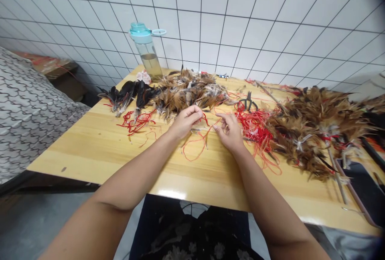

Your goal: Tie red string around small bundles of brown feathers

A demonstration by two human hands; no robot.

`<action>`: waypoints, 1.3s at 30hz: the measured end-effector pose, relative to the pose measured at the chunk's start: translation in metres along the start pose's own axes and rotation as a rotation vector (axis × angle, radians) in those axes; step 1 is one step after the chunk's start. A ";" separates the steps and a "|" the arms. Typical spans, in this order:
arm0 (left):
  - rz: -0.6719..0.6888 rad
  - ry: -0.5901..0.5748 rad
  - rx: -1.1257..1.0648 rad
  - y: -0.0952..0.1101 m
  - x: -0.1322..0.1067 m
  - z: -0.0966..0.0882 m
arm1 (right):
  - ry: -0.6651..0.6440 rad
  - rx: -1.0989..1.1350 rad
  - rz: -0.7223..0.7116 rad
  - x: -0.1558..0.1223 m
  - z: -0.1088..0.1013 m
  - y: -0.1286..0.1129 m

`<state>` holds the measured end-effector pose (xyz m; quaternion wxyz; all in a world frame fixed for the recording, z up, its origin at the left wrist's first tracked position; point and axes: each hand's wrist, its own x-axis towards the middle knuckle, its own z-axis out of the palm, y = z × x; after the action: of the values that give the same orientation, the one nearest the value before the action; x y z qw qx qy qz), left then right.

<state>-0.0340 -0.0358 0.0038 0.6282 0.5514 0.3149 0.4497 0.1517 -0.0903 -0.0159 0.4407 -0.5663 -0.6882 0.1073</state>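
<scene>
My left hand is closed in a pinch, with a short dark-red strand of string at its fingertips. Facing it, my right hand pinches a thin light-red string between thumb and fingers. That string hangs in a loose loop over the wooden table. Just behind my left hand lies a heap of brown feathers. Beside my right hand is a tangled pile of red string, with black-handled scissors or snips at its far side.
Bundles of black feathers and more red string lie at left. A bottle with a turquoise lid stands near the tiled wall. At right are a large brown feather heap, a stick and a phone.
</scene>
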 end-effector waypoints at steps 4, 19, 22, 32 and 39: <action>-0.024 -0.143 0.079 0.002 -0.007 0.007 | -0.075 0.063 -0.075 -0.002 0.005 -0.010; 0.047 -0.095 0.102 -0.003 -0.001 0.002 | -0.137 0.248 0.235 0.001 0.005 -0.001; 0.080 -0.039 0.162 -0.001 0.001 0.000 | -0.160 0.281 0.270 0.001 0.004 0.000; 0.289 -0.031 0.756 0.010 0.000 0.000 | -0.218 0.158 0.202 0.001 0.003 -0.002; 0.205 -0.128 0.647 -0.001 0.001 0.003 | -0.320 -0.116 0.090 0.001 0.006 -0.007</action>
<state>-0.0308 -0.0360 0.0031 0.3910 0.7778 0.3442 0.3518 0.1422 -0.0902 -0.0144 0.2870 -0.5966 -0.7286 0.1758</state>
